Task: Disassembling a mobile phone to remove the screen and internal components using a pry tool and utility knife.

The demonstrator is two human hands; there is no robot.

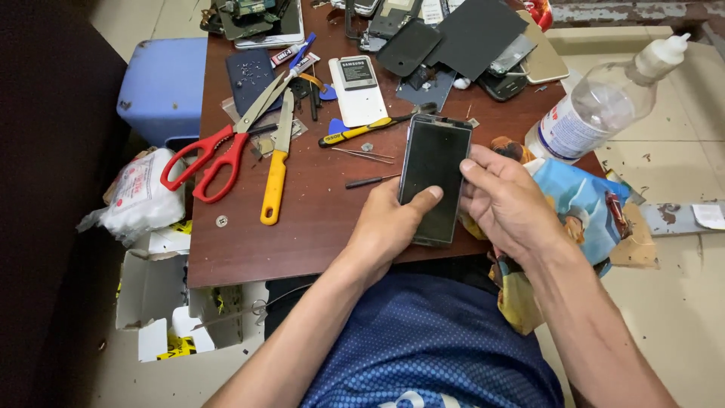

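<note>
Two hands: both grip one dark, flat rectangular smartphone (433, 180), screen up and unlit, held just above the near edge of the brown wooden table (249, 249), over the person's lap.
Left hand (389, 223): cups the phone's lower left edge from beneath; the thumb lies pressed on the glass, the other fingers are hidden under the phone, so their spread cannot be told.
Right hand (507, 200): wraps the phone's right edge, fingers close together and curled against the side, thumb tip at the upper right rim; this steadies the phone from both sides.
Left of the phone: red-handled scissors (219, 155) and a yellow-handled knife (276, 170) lie flat, well apart from the hands.
Just beyond the phone: a yellow-and-black screwdriver (362, 130), thin metal tweezers (364, 155) and a small black-handled tool (370, 181), within easy reach.
Far edge: opened phone parts and dark back covers (453, 38).
Right: a clear plastic bottle with a white nozzle (604, 102), tilted, resting near a crumpled blue bag (574, 204).
</note>
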